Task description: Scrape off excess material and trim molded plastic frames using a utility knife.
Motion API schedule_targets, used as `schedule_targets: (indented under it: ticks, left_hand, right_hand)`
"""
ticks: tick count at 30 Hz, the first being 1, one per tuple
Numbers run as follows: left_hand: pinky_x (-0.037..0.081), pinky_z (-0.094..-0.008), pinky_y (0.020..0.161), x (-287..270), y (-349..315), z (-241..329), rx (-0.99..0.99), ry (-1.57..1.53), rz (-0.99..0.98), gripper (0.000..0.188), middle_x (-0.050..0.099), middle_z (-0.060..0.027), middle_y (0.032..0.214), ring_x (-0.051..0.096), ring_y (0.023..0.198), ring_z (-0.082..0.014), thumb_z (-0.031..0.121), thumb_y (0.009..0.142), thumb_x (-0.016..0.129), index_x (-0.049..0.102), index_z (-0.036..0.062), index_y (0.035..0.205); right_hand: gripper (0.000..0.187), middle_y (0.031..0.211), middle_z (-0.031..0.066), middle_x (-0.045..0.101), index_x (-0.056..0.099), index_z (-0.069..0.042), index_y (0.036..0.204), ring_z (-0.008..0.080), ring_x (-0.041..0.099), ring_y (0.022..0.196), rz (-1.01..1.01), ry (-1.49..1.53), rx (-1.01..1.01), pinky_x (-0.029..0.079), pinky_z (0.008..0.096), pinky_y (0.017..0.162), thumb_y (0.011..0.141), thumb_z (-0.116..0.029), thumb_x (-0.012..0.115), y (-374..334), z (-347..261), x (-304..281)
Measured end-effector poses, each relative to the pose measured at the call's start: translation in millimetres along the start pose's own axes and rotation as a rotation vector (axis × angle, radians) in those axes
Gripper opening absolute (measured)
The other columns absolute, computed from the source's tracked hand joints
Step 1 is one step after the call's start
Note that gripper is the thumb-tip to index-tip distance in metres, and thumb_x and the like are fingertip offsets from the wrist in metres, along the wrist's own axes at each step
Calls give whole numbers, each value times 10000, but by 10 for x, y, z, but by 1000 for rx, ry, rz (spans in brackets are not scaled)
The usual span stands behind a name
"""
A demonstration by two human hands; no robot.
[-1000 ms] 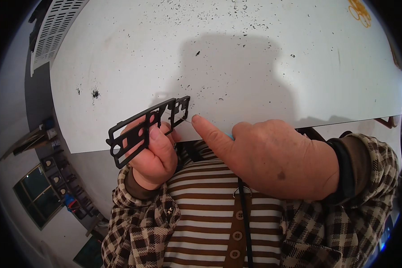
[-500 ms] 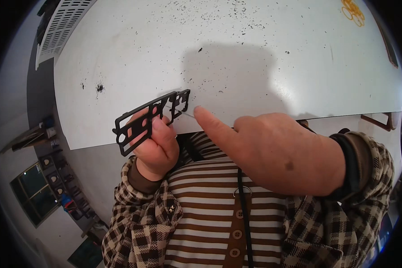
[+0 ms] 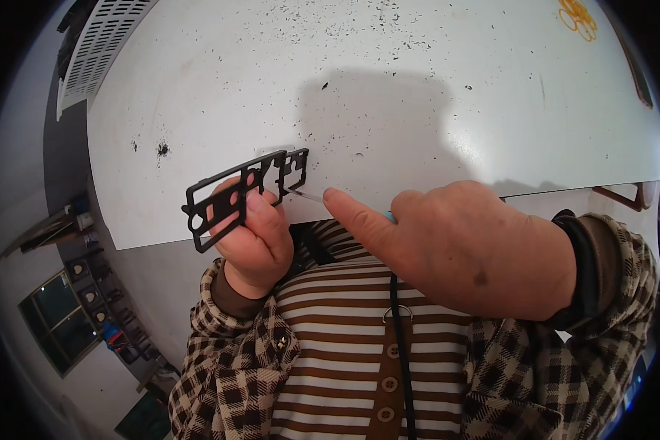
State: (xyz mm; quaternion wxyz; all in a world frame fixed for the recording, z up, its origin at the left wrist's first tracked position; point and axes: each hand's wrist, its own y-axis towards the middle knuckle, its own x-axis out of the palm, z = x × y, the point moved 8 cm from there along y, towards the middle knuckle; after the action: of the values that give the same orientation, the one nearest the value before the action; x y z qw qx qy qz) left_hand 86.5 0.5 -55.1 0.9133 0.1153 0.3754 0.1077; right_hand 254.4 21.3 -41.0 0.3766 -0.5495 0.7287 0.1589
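Note:
A black plastic frame (image 3: 226, 210) with several rectangular and round cut-outs is tilted up near the table's front edge. My left hand (image 3: 260, 238) pinches it between thumb and fingers, close to its middle. From the right, my right hand (image 3: 469, 253) grips a slim knife (image 3: 306, 195), index finger stretched along it. Its narrow metal blade meets the frame's lower edge, near the smaller end section; whether it cuts there I cannot tell. A bit of light blue handle shows under the index finger, while the rest is hidden by the hand.
Black shavings (image 3: 381, 23) are scattered over the white table (image 3: 220, 88), with a small dark heap (image 3: 163, 149) at left. Orange rings (image 3: 578, 20) lie at the far right. A white slotted panel (image 3: 103, 44) stands beside the far left edge.
The knife tip has shifted lower along the frame, and my right hand has moved slightly right. A bit of blue handle now shows. My left hand keeps its hold, nearly still.

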Motion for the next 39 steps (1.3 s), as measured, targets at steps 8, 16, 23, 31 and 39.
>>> schedule_targets:
  ticks: [8, 16, 23, 31, 39]
  left_hand:
    - [399, -252, 488, -38, -107, 146, -46, -20, 25, 168, 506, -69, 672, 472, 524, -144, 53, 867, 421, 494, -81, 936]
    - [404, -269, 501, -72, -172, 101, 77, 96, 28, 176, 511, -89, 708, 479, 564, -162, 54, 870, 424, 487, -88, 952]
    - [406, -267, 504, -51, -125, 142, 125, 142, 4, 181, 509, -86, 704, 478, 568, -161, 52, 870, 416, 479, -94, 957]
    - [406, -236, 478, -2, -51, -14, -1, -50, 59, 196, 509, -79, 692, 475, 532, -132, 57, 874, 408, 459, -101, 979]
    - [395, -218, 466, 32, 56, 66, 199, -9, 5, 178, 503, -77, 677, 457, 515, -117, 45, 873, 402, 435, -88, 986]
  right_hand:
    - [517, 595, 113, 521, 357, 81, 1246, 252, 532, 484, -26, 17, -32, 428, 340, 427, 750, 5, 482, -60, -29, 119]
    - [176, 610, 146, 529, 403, 48, 891, 297, 564, 540, -51, 146, 79, 457, 366, 479, 734, 37, 482, -144, 19, 85]
    - [139, 621, 149, 535, 390, 20, 818, 305, 572, 563, -52, 193, 70, 464, 364, 489, 728, 33, 495, -88, 25, 78]
    - [127, 622, 137, 541, 410, 13, 809, 292, 575, 556, -24, 140, 19, 467, 362, 487, 729, 7, 509, 105, 51, 10]
    - [133, 638, 138, 559, 426, 18, 829, 270, 600, 578, -147, 54, 111, 473, 363, 490, 742, -14, 521, 270, 197, 143]
